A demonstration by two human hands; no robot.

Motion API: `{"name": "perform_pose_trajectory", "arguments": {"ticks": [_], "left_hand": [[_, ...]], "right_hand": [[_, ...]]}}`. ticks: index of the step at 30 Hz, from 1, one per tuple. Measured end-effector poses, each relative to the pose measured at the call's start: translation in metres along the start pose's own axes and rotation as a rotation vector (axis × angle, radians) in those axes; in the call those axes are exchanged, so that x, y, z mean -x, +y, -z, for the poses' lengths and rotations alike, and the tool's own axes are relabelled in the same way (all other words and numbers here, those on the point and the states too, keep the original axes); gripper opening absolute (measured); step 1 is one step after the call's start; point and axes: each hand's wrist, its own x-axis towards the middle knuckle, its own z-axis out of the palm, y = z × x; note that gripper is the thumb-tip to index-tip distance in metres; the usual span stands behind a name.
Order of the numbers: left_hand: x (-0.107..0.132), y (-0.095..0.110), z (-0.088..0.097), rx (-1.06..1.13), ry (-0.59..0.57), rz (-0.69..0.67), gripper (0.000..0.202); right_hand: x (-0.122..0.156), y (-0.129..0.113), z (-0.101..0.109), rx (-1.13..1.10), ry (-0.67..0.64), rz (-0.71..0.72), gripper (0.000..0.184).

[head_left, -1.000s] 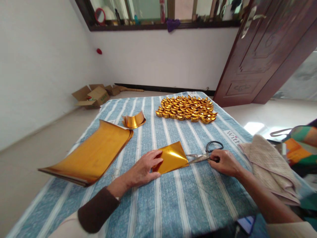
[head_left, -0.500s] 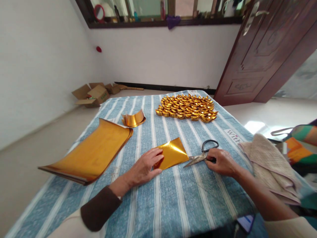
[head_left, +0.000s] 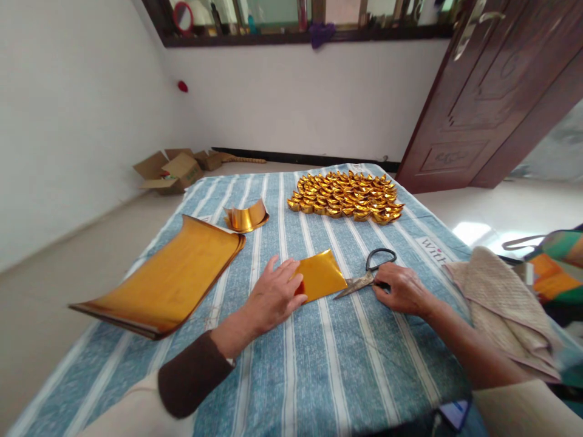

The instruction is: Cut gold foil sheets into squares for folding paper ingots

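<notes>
A small rectangle of shiny gold foil paper (head_left: 321, 275) lies on the striped cloth in front of me. My left hand (head_left: 276, 294) is on its left end, thumb and fingertips curled at the edge and covering that end. At the paper's right corner are scissors (head_left: 359, 284) with worn metal blades and black loop handles. The near blade points left, just below the corner; the other blade's tip meets the corner, and I cannot tell whether it lies under it. My right hand (head_left: 401, 289) is closed round the near handle loop.
Large gold sheets (head_left: 173, 273) lie stacked at left, with curled gold strips (head_left: 248, 216) behind. Rows of folded gold ingots (head_left: 346, 195) stand at the table's far side. A beige towel (head_left: 501, 303) is at right, a phone (head_left: 455, 414) near my lap, an open cardboard box (head_left: 180, 173) on the floor.
My left hand has shifted slightly right and up over the paper, covering more of its left end. The scissors and my right hand have moved slightly left and up.
</notes>
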Motion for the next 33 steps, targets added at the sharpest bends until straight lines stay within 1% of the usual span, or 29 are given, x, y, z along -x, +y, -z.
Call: {"name": "perform_pose_trajectory", "arguments": {"ticks": [2, 4, 5, 7, 11, 14, 20, 26, 33], "left_hand": [[-0.01, 0.011, -0.002, -0.064, 0.032, -0.064, 0.018], [-0.02, 0.021, -0.01, -0.085, 0.022, -0.114, 0.019], [-0.025, 0.025, -0.015, -0.092, 0.007, -0.12, 0.022], [-0.032, 0.03, -0.026, -0.093, -0.028, -0.087, 0.028], [-0.037, 0.028, -0.045, -0.07, -0.054, -0.011, 0.032], [-0.037, 0.021, -0.052, -0.057, -0.037, -0.006, 0.035], [-0.034, 0.016, -0.057, -0.049, -0.034, -0.002, 0.041], [-0.034, 0.016, -0.057, -0.025, -0.036, 0.007, 0.043], [-0.033, 0.015, -0.062, -0.005, -0.003, 0.005, 0.044]], "right_hand": [[0.001, 0.0, -0.001, 0.02, 0.012, 0.035, 0.018], [0.001, -0.002, -0.001, 0.058, 0.016, 0.059, 0.018], [0.002, -0.003, -0.001, 0.08, 0.016, 0.066, 0.018], [0.003, -0.005, -0.002, 0.118, 0.015, 0.075, 0.017], [0.005, -0.006, -0.005, 0.169, 0.031, 0.099, 0.02], [0.005, -0.006, -0.007, 0.184, 0.053, 0.122, 0.027], [0.0, -0.006, -0.01, 0.22, 0.046, 0.171, 0.036], [0.0, -0.006, -0.009, 0.253, 0.005, 0.229, 0.036], [0.005, -0.008, -0.005, 0.264, -0.019, 0.267, 0.04]]}}
